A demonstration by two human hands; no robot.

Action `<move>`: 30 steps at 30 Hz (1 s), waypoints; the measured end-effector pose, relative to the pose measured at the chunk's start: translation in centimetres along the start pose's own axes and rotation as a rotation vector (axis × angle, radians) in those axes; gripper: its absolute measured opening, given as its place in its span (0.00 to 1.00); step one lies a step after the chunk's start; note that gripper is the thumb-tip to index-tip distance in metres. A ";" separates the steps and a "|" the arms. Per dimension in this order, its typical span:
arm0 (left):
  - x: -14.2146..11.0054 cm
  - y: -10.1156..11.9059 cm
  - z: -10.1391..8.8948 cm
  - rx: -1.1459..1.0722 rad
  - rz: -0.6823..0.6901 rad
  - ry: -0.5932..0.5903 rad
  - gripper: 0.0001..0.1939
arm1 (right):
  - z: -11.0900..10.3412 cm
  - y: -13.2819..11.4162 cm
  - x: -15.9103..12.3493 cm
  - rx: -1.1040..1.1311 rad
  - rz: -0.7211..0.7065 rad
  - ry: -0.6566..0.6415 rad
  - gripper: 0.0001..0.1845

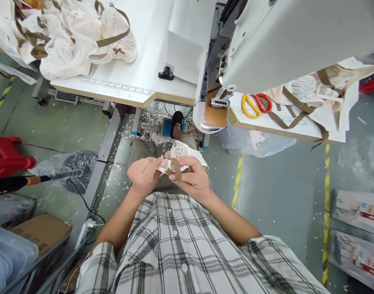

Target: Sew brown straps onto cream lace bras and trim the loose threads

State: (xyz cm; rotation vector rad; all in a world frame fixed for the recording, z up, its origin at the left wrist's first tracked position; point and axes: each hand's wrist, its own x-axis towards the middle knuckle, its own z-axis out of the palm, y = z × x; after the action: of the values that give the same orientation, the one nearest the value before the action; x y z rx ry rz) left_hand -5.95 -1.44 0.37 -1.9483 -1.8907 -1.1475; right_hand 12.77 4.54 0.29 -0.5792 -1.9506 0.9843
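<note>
Over my lap I hold a white lace bra [181, 150] with brown straps. My left hand [144, 173] pinches its white edge between thumb and fingers. Fingers and thumb of my right hand [193, 179] close on the brown strap [176, 168], which loops up between the two hands. Part of the bra hangs past my right hand and its lower side is hidden. In front of me stands a white sewing machine [285, 45], its presser foot [220, 101] above a brown plate.
A heap of white bras [70, 45] with brown straps covers the table's left. More bras [309, 96] lie on the right, beside scissors with yellow and red handles [251, 107]. A foot pedal [166, 128] and scraps are below; a metal beam [104, 163] runs at left.
</note>
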 end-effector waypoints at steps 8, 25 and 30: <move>0.0 0.1 0.1 -0.006 -0.025 -0.021 0.11 | -0.3 -0.4 0.0 -0.051 0.014 -0.043 0.09; 3.6 -1.9 -5.5 -0.625 -0.907 -0.289 0.21 | -0.5 3.4 0.2 0.185 0.401 -0.979 0.29; -0.1 -0.3 -6.2 -0.718 -0.778 -0.454 0.52 | 2.4 -1.0 1.9 0.236 0.644 -0.479 0.32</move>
State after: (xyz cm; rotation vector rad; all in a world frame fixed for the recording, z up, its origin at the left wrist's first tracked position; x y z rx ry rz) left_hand -8.62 -5.33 4.48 -1.9156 -2.9501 -1.9307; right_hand 9.72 4.32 1.21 -0.9259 -2.0401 1.8688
